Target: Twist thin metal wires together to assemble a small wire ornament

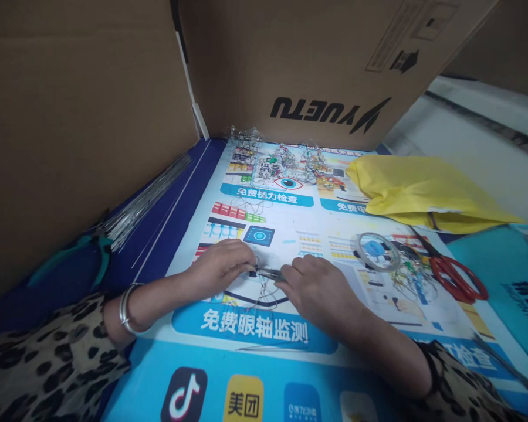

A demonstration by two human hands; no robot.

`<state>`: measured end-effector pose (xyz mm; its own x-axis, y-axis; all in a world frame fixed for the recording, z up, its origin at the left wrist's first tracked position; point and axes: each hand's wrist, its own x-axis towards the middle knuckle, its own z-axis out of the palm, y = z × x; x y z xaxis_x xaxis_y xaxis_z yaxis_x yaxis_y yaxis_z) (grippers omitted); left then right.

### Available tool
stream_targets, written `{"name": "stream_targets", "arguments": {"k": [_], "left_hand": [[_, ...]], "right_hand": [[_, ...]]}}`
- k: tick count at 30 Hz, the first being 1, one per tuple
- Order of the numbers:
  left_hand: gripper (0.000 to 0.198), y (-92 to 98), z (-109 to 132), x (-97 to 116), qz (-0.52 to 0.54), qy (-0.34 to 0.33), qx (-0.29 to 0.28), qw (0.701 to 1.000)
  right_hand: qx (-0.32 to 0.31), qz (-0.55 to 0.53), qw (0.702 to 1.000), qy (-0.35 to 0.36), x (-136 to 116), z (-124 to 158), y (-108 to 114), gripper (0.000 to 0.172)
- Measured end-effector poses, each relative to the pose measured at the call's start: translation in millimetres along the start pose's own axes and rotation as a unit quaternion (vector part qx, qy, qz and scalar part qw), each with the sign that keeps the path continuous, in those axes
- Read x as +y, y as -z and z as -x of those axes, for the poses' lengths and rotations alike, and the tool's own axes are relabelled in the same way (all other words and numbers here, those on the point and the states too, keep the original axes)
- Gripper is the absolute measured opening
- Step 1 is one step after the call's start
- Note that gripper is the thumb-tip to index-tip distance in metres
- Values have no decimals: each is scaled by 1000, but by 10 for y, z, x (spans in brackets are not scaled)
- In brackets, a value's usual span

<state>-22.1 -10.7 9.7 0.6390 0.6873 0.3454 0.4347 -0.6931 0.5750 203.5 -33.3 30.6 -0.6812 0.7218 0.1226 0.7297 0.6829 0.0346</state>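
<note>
My left hand (pixel 222 264) is closed in a pinch on thin wire (pixel 263 287), whose loose loops hang over the printed sheet (pixel 246 363). My right hand (pixel 319 290) is wrapped round small pliers (pixel 270 274). Their narrow metal jaws point left and meet the wire right by my left fingertips. The handles are hidden in my right palm. What exactly sits between the jaws is too small to make out. A few straight wire pieces (pixel 273 349) lie on the sheet below my hands.
Tangled wire shapes (pixel 286 161) lie at the back before a cardboard box (pixel 334 64). At left are a bundle of straight wires (pixel 145 202) and teal-handled pliers (pixel 103 252). At right are a tape roll (pixel 377 252), red scissors (pixel 460 278) and a yellow bag (pixel 426 190).
</note>
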Motion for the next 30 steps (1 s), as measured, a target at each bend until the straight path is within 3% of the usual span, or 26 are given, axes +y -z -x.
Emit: {"name": "stream_targets", "arguments": {"k": [19, 30], "left_hand": [[18, 14, 5, 16, -21, -40, -12, 999], [16, 4, -4, 32, -4, 11, 1, 1000]], "right_hand": [[5, 53, 997, 63, 12, -16, -55, 17], [12, 41, 998, 44, -7, -2, -64, 17]]}}
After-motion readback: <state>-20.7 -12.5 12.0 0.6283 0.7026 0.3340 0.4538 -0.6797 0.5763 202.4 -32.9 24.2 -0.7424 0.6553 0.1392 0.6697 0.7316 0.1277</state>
